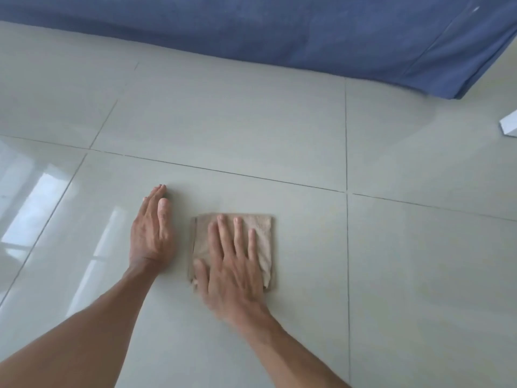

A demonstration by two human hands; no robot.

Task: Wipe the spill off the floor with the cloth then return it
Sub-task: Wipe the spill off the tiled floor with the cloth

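Note:
A folded beige cloth (pixel 263 233) lies flat on the glossy pale tiled floor (pixel 419 261). My right hand (pixel 232 264) presses down on top of the cloth with its fingers spread, covering its lower left part. My left hand (pixel 152 231) rests flat on the bare tile just left of the cloth, fingers together, touching nothing else. No spill shows clearly on the tiles; the floor only shines with window reflections at the left.
A blue fabric-covered mattress or bed edge (pixel 307 32) runs along the top of the view. A small white object (pixel 509 126) pokes in at the right edge. Dark grout lines cross the floor around the hands.

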